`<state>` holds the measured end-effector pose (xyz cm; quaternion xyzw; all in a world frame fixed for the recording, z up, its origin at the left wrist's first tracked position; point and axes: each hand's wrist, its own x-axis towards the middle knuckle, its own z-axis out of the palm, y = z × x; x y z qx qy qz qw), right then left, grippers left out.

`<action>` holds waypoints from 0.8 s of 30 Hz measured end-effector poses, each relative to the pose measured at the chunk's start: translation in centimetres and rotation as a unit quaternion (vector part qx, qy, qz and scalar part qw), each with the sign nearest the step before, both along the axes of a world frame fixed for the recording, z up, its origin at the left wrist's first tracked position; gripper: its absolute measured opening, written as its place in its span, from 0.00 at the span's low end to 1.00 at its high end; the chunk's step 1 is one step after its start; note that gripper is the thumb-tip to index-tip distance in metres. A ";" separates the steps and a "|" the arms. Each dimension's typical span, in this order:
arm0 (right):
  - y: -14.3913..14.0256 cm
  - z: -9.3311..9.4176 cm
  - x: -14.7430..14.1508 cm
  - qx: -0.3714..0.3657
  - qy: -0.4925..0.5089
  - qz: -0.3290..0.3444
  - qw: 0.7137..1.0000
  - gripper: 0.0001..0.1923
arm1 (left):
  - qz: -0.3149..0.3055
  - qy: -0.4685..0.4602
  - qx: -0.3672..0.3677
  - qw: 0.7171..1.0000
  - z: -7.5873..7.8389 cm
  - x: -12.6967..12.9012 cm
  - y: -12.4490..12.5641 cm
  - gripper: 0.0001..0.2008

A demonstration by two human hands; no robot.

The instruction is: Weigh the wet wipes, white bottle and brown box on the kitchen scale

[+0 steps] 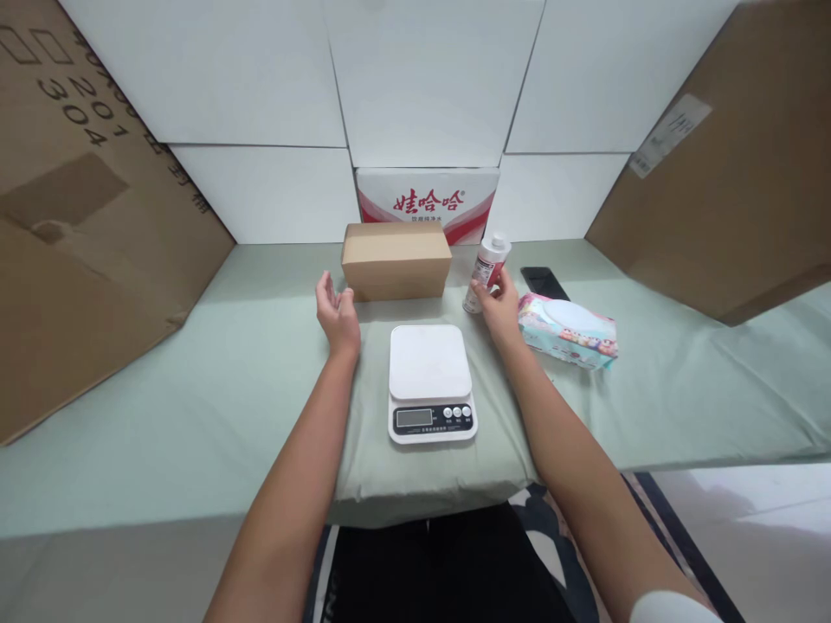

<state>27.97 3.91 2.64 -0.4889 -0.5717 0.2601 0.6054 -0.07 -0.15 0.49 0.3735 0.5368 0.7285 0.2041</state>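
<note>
Both hands are held out over the table, which is covered with a pale green cloth. By the right hand a white bottle with a red-and-white label is gripped around its lower half, between thumb and fingers; it is tipped slightly to the right, and whether its base is lifted off the cloth cannot be told. By the left hand nothing is held – its fingers are loosely curled and spread, and it is placed just beside the left end of a small brown box, though contact cannot be made out. Between the forearms a white kitchen scale is set, its display and three buttons turned toward the person. To the right of the bottle a tissue pack is laid near the wrist, with a black phone placed behind it. Behind the small box a white-and-red carton is stood against the wall, and the table is flanked by two large cardboard sheets.
</note>
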 end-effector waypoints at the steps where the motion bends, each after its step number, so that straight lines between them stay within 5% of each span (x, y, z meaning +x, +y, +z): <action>1: 0.1 -0.1 0.1 -0.004 -0.005 0.001 1.000 0.28 | 0.000 0.000 0.000 1.000 0.0 0.0 0.0 0.31; 6: 0.0 0.0 0.2 -0.046 -0.044 -0.018 0.998 0.40 | 0.000 0.003 0.007 1.000 0.4 0.0 -0.2 0.32; 10: -3.1 2.5 1.0 -0.066 -0.027 -0.041 0.997 0.59 | 0.003 0.032 0.039 0.999 1.8 0.2 -1.4 0.32; 13: -7.6 4.5 3.8 -0.017 -0.047 -0.049 0.998 0.51 | -0.032 0.068 0.077 0.994 3.5 1.9 -3.4 0.32; 18: -12.9 3.8 12.6 0.021 -0.217 -0.159 0.963 0.36 | -0.254 0.079 0.015 0.964 5.9 10.5 -5.7 0.28; 21: -13.2 1.8 17.2 -0.051 -0.256 -0.168 0.950 0.43 | -0.357 0.076 -0.104 0.925 6.3 17.1 -4.6 0.29; 24: -12.4 0.3 19.4 -0.122 -0.230 -0.130 0.957 0.51 | -0.382 0.106 -0.221 0.891 5.8 21.9 -2.5 0.33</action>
